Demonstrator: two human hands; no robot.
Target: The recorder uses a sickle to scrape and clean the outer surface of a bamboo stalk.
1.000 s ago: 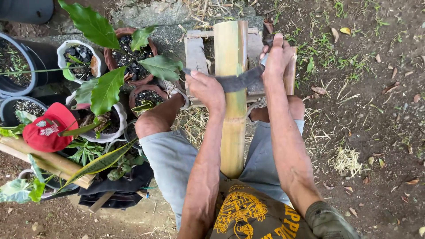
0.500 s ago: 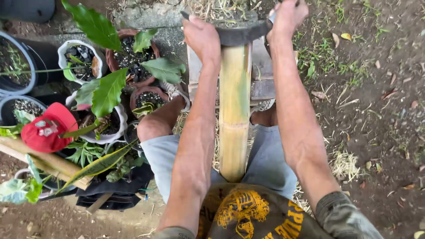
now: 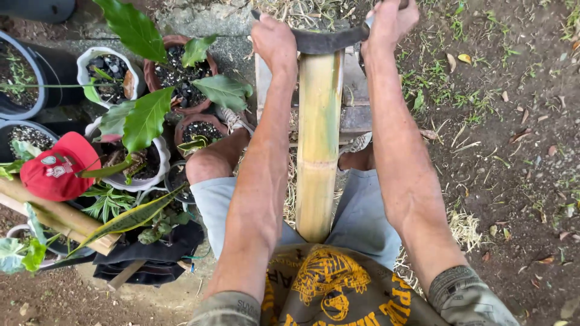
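**Both hands on the blade, bamboo between my knees**

Right now my left hand (image 3: 275,41) is closed round one end of a dark curved blade (image 3: 326,41), and my right hand (image 3: 389,21) is closed round the other end, near the top edge of the view. So each grip is clamped on the blade, one at either side. It lies crosswise on the far end of the bamboo (image 3: 317,145), touching it.

That pole is smooth, round, yellow-green with a ringed node partway down. It runs straight away from my belly, between my knees, its far end over a grey wooden frame (image 3: 356,96).

Pale dry shavings (image 3: 465,226) lie on the dark soil to my right. At my left stand pots (image 3: 99,72), white and terracotta, with gravelly fill and broad glossy leaves. A red cap (image 3: 54,172) with a small white patch sits by them, above a second bamboo length (image 3: 54,217).
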